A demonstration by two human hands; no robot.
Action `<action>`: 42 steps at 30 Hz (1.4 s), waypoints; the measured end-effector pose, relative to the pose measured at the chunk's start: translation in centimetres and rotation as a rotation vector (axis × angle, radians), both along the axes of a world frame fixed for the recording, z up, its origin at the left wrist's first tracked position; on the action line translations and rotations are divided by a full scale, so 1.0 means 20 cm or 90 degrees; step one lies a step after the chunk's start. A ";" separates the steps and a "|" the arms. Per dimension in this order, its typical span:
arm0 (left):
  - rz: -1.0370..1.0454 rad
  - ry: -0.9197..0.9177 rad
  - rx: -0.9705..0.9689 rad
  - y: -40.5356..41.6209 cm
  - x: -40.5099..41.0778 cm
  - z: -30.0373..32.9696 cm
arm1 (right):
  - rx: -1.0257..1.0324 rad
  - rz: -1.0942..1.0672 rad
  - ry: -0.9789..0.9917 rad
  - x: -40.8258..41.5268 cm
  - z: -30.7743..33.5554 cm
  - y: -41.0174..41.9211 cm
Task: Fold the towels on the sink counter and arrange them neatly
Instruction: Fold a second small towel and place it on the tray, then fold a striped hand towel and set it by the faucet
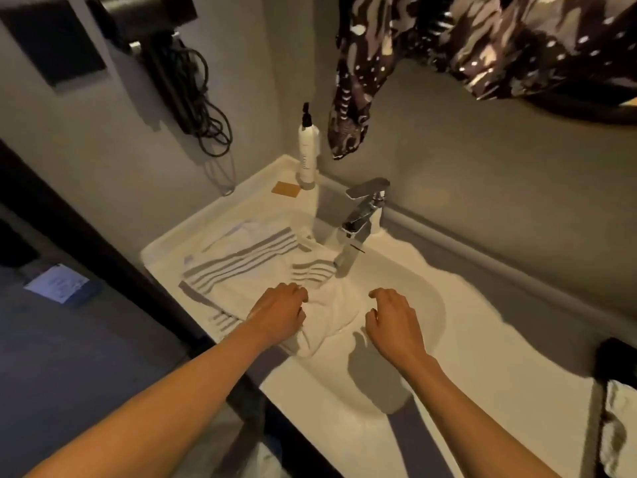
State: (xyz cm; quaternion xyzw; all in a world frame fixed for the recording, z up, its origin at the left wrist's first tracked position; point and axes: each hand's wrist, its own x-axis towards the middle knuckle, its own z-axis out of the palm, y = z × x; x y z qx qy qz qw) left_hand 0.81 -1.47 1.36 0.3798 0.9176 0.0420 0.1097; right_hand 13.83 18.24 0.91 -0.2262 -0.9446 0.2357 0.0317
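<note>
Towels (262,270) heaped at the left end of the sink counter (482,339), beside the faucet (362,222).
The left hand (279,313) presses, fingers curled, onto a crumpled white fold near the counter's front edge; whether it grips is unclear. The right hand (393,322) hovers loose and empty just beside it.

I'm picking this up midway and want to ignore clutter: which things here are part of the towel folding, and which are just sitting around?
Part of the job:
striped towel
plain white towel, under the left hand
right hand, hovering open
sink counter

Just lying about:
faucet
pump bottle
tan card
coiled cord
patterned cloth hanging above
</note>
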 end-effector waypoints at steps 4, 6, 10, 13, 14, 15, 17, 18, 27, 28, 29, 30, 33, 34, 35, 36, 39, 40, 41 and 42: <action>0.061 -0.116 -0.091 -0.30 -0.32 -0.15 | -0.160 -0.042 -0.113 -0.34 -0.18 -0.24; 0.002 -0.195 -0.175 -0.38 -0.45 -0.23 | -0.284 -0.120 -0.169 -0.51 -0.28 -0.35; -0.095 -0.199 -0.203 -0.38 -0.56 -0.30 | -0.360 -0.269 -0.184 -0.72 -0.48 -0.46; -0.117 -0.157 -0.185 -0.30 -0.64 -0.30 | -0.267 -0.367 -0.087 -0.85 -0.55 -0.44; -0.121 -0.139 -0.182 -0.27 -0.66 -0.29 | -0.176 -0.368 -0.036 -0.90 -0.55 -0.42; -0.126 -0.125 -0.184 -0.25 -0.69 -0.27 | -0.083 -0.341 0.003 -0.96 -0.55 -0.39; -0.127 -0.128 -0.157 -0.25 -0.75 -0.28 | 0.023 -0.232 0.020 -1.11 -0.57 -0.36; -0.136 -0.140 -0.129 -0.26 -0.76 -0.27 | 0.050 -0.176 -0.027 -1.17 -0.60 -0.36; -0.282 -0.222 0.038 -0.28 -0.81 0.02 | 0.045 -0.142 -0.119 -1.08 -0.51 -0.28; -0.289 -0.205 0.070 -0.26 -0.82 0.07 | 0.018 -0.189 -0.101 -1.00 -0.44 -0.26; -0.291 -0.189 0.092 -0.24 -0.83 0.12 | -0.030 -0.254 -0.090 -0.91 -0.39 -0.24; -0.294 -0.180 0.113 -0.20 -0.83 0.17 | -0.084 -0.333 -0.070 -0.82 -0.35 -0.21; -0.328 -0.144 0.167 -0.02 -0.77 0.38 | -0.210 -0.546 0.068 -0.49 -0.19 -0.04; -0.348 -0.119 0.181 0.04 -0.75 0.46 | -0.232 -0.598 0.122 -0.38 -0.13 0.02; -0.366 -0.096 0.202 0.10 -0.71 0.55 | -0.247 -0.644 0.173 -0.24 -0.04 0.10; -0.369 -0.078 0.226 0.14 -0.68 0.63 | -0.259 -0.681 0.215 -0.13 0.03 0.17; -0.376 -0.016 0.312 0.27 -0.61 0.82 | -0.271 -0.759 0.343 0.20 0.22 0.40; -0.380 0.006 0.331 0.31 -0.59 0.87 | -0.276 -0.773 0.378 0.30 0.26 0.48; -0.381 0.033 0.346 0.37 -0.54 0.91 | -0.280 -0.780 0.409 0.42 0.34 0.53; -0.368 0.064 0.360 0.42 -0.50 0.95 | -0.277 -0.777 0.427 0.52 0.41 0.58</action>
